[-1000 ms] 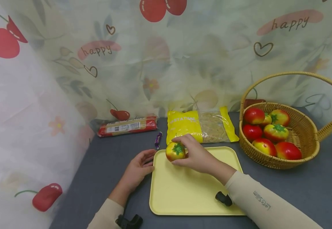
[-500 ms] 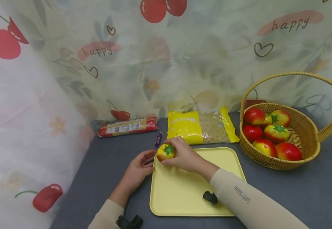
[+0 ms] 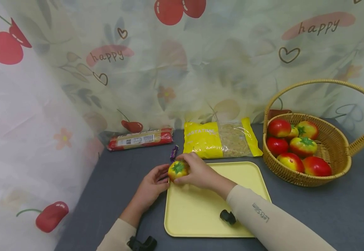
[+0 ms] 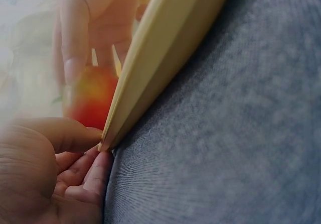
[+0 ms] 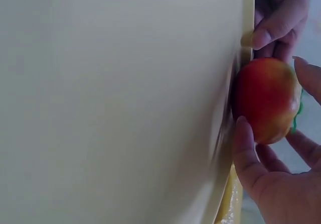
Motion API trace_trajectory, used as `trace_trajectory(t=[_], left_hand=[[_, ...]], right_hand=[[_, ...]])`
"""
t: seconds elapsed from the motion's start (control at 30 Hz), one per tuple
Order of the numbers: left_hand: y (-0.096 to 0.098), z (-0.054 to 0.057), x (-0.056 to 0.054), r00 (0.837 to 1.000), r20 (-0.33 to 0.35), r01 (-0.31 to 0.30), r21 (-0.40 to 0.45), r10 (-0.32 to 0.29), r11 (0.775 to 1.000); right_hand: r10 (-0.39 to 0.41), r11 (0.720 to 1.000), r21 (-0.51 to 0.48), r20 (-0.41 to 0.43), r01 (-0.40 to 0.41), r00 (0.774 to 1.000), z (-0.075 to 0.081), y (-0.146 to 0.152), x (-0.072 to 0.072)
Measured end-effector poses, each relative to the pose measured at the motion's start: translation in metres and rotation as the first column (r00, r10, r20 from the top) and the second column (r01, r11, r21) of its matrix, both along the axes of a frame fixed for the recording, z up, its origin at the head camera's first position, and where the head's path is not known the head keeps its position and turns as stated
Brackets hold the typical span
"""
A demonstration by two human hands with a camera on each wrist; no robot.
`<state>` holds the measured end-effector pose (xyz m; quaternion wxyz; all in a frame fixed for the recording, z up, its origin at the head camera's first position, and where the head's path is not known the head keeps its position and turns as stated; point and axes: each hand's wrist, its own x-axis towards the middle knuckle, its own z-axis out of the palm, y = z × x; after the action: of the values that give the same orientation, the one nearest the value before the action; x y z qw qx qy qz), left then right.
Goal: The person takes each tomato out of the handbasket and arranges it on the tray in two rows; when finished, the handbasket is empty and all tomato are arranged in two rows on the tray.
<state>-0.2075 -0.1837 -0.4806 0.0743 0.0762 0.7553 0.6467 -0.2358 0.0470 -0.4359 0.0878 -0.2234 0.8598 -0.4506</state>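
Observation:
In the head view my right hand (image 3: 200,172) holds a red and yellow tomato (image 3: 178,170) with a green leafy top, its fingers and thumb around the sides. The tomato sits at the far left corner of the pale yellow tray (image 3: 213,209). Beside that corner is my left hand (image 3: 151,183); its thumb and fingertips pinch the tray's rim in the left wrist view. Seen from the right wrist, the tomato (image 5: 266,101) lies against the rim, close to the left thumb (image 5: 268,33). Whether it touches the tray surface is hard to tell.
To the right stands a wicker basket (image 3: 335,177) with a tall handle, holding several similar tomatoes. Behind the tray lie a yellow pasta bag (image 3: 202,139), a red-ended noodle packet (image 3: 141,139) and a purple-wrapped candy (image 3: 173,153). Printed curtains hang behind and at left.
My right hand has carried the tomato leftward across the tray to its far left corner, slowing and dipping slightly at the end. The left hand has stayed at the rim.

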Motion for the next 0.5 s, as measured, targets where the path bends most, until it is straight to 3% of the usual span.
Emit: trace_trajectory(t=[0.27, 0.5], left_hand=[[0.0, -0.002, -0.002, 1.0, -0.004, 0.002, 0.01, -0.002, 1.0], [0.0, -0.003, -0.002, 1.0, 0.007, -0.007, -0.006, 0.007, 1.0]], right_hand=[[-0.004, 0.998, -0.059, 0.001, 0.004, 1.0, 0.005, 0.014, 0.001], [0.038, 0.992, -0.124, 0.022, -0.035, 0.999, 0.017, 0.034, 0.003]])
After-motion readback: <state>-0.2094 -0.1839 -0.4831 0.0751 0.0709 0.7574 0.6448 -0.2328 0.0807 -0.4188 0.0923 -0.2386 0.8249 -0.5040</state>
